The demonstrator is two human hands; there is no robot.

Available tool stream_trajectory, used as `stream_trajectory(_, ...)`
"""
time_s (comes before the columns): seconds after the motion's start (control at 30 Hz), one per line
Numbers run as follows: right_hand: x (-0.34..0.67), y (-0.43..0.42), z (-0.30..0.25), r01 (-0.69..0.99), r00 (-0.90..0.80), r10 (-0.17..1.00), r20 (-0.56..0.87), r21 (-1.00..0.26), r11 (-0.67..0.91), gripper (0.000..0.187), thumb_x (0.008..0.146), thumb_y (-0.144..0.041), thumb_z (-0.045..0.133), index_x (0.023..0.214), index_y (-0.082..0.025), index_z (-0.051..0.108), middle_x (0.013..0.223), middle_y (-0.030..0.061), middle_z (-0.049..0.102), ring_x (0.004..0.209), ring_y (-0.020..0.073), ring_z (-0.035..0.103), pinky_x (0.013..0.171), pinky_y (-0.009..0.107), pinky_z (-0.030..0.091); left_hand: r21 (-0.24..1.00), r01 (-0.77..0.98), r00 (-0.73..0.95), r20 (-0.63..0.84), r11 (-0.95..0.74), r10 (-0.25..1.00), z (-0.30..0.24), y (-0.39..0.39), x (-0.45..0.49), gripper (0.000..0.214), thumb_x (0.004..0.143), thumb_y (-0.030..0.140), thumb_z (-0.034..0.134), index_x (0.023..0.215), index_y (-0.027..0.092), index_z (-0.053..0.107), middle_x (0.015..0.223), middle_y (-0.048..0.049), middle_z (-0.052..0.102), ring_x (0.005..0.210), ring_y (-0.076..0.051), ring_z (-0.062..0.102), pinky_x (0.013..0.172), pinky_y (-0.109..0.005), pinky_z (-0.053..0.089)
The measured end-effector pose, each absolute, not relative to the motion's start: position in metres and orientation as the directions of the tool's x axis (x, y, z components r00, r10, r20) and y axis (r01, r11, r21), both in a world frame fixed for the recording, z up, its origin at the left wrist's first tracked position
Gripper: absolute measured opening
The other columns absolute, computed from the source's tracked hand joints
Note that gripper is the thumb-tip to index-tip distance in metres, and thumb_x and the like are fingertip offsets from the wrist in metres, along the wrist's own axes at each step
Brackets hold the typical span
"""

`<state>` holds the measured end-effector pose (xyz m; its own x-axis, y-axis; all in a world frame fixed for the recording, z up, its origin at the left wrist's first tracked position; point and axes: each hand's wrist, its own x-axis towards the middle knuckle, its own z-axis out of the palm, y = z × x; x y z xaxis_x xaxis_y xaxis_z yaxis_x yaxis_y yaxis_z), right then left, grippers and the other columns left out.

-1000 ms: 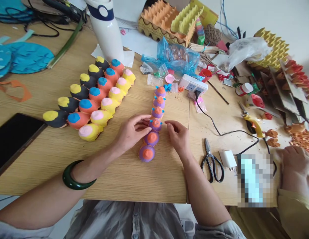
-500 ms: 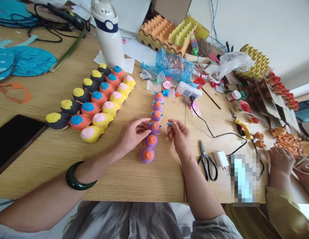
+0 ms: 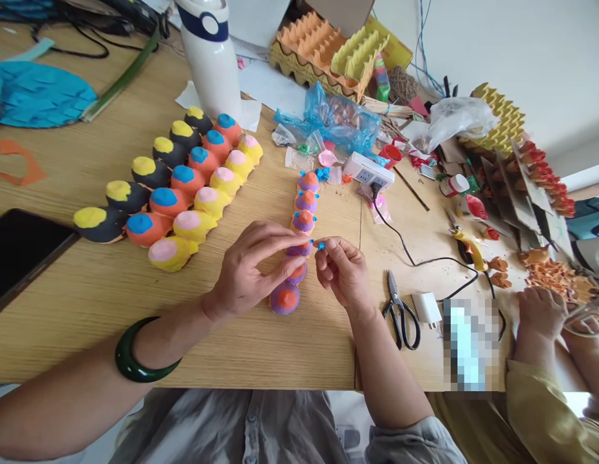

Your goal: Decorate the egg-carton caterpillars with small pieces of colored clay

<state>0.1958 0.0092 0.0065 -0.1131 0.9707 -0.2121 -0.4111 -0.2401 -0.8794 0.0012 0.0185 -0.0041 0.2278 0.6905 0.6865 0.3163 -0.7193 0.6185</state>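
Observation:
A row of purple egg-carton cups with orange tops (image 3: pixel 303 219) lies on the wooden table (image 3: pixel 290 348), some with small blue bits on their sides. My right hand (image 3: pixel 342 270) pinches a tiny blue piece (image 3: pixel 321 245) between fingertips, just right of the row. My left hand (image 3: pixel 251 267) hovers over the row's near cups, its fingers curled and reaching toward the blue piece; it hides two cups in part. A green bangle (image 3: pixel 140 357) sits on my left wrist.
Three rows of painted cups (image 3: pixel 169 187) lie to the left, a black tablet (image 3: pixel 19 248) beyond them. Scissors (image 3: pixel 400 309), a white charger, a cable, a power strip (image 3: pixel 370 173) and a glue gun (image 3: pixel 466 245) lie right. Another person's hands (image 3: pixel 541 309) work at the far right.
My left hand lifted off the row and moved toward my right hand. My right hand picked up a tiny blue piece and now holds it higher, between both hands.

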Motion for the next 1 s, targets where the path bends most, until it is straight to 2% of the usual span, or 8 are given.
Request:
stream_trajectory(0.17, 0.188, 0.0, 0.008, -0.292, -0.15, 0.971, -0.184, -0.931, -0.221, 0.036, 0.085, -0.051, 0.086, 0.078, -0.019, 0.073, 0.059, -0.0061, 0.061, 0.041, 0.0027, 0.04, 0.037, 0.016, 0.036, 0.583, 0.308, 0.234, 0.719, -0.752, 0.654, -0.006, 0.018, 0.003, 0.022, 0.098, 0.026, 0.078, 0.12, 0.024, 0.076, 0.11, -0.0042, 0.079, 0.103, -0.02, 0.073, 0.094, -0.035, 0.059)
stream_trajectory(0.33, 0.187, -0.004, 0.007, -0.22, -0.183, 0.967, -0.178, -0.951, -0.217, 0.041, 0.087, -0.057, 0.082, 0.077, -0.019, 0.069, 0.06, -0.0059, 0.06, 0.042, 0.0034, 0.045, 0.038, 0.017, 0.037, 0.578, 0.329, 0.208, 0.727, -0.747, 0.654, -0.005, 0.017, 0.003, 0.006, 0.098, 0.018, 0.076, 0.102, 0.023, 0.077, 0.095, -0.0008, 0.08, 0.094, -0.017, 0.071, 0.089, -0.032, 0.059)
stream_trajectory(0.43, 0.188, -0.003, 0.006, -0.241, -0.209, 0.958, -0.198, -0.939, -0.247, 0.039, 0.085, -0.055, 0.085, 0.081, -0.019, 0.071, 0.06, -0.0065, 0.06, 0.041, 0.0036, 0.043, 0.037, 0.017, 0.038, 0.595, 0.316, 0.213, 0.715, -0.739, 0.666, -0.003, 0.017, 0.002, 0.009, 0.099, 0.019, 0.074, 0.107, 0.022, 0.077, 0.099, -0.0019, 0.08, 0.097, -0.017, 0.072, 0.09, -0.032, 0.059)
stream_trajectory(0.57, 0.189, -0.002, 0.008, -0.255, -0.185, 0.962, -0.201, -0.936, -0.244, 0.04, 0.087, -0.054, 0.083, 0.075, -0.019, 0.068, 0.059, -0.0065, 0.058, 0.041, 0.0037, 0.041, 0.036, 0.017, 0.035, 0.603, 0.316, 0.229, 0.7, -0.732, 0.676, -0.003, 0.016, 0.001, 0.021, 0.1, 0.027, 0.076, 0.12, 0.024, 0.076, 0.11, -0.0043, 0.08, 0.102, -0.019, 0.073, 0.093, -0.034, 0.059)
stream_trajectory(0.63, 0.188, -0.002, 0.009, -0.231, -0.184, 0.965, -0.189, -0.946, -0.229, 0.042, 0.088, -0.055, 0.081, 0.072, -0.019, 0.067, 0.058, -0.0061, 0.058, 0.041, 0.0038, 0.042, 0.036, 0.017, 0.035, 0.593, 0.319, 0.228, 0.709, -0.739, 0.667, -0.004, 0.016, 0.001, 0.018, 0.099, 0.029, 0.077, 0.116, 0.025, 0.077, 0.107, -0.0032, 0.081, 0.1, -0.019, 0.073, 0.091, -0.034, 0.059)
stream_trajectory(0.8, 0.187, -0.004, 0.013, -0.159, -0.196, 0.965, -0.173, -0.966, -0.205, 0.045, 0.09, -0.059, 0.078, 0.073, -0.019, 0.067, 0.06, -0.0051, 0.059, 0.043, 0.0038, 0.046, 0.039, 0.017, 0.037, 0.586, 0.305, 0.208, 0.729, -0.751, 0.653, -0.004, 0.016, 0.003, 0.007, 0.099, 0.02, 0.075, 0.103, 0.025, 0.078, 0.094, -0.0002, 0.08, 0.091, -0.017, 0.073, 0.085, -0.033, 0.06)
stream_trajectory(0.93, 0.189, -0.003, 0.012, -0.191, -0.21, 0.957, -0.201, -0.951, -0.242, 0.04, 0.085, -0.058, 0.084, 0.087, -0.02, 0.071, 0.06, -0.007, 0.06, 0.041, 0.0041, 0.046, 0.037, 0.017, 0.037, 0.571, 0.297, 0.222, 0.738, -0.765, 0.637, -0.003, 0.017, 0.001, 0.009, 0.098, 0.018, 0.076, 0.103, 0.025, 0.078, 0.093, 0.0001, 0.08, 0.089, -0.017, 0.073, 0.083, -0.031, 0.06)
stream_trajectory(1.0, 0.19, -0.002, 0.011, -0.217, -0.227, 0.951, -0.209, -0.941, -0.259, 0.039, 0.084, -0.056, 0.085, 0.086, -0.02, 0.07, 0.059, -0.0074, 0.06, 0.04, 0.0038, 0.044, 0.036, 0.017, 0.036, 0.577, 0.297, 0.224, 0.732, -0.761, 0.643, -0.003, 0.017, 0.001, 0.012, 0.098, 0.022, 0.078, 0.109, 0.024, 0.078, 0.098, -0.0018, 0.08, 0.093, -0.017, 0.073, 0.085, -0.031, 0.06)
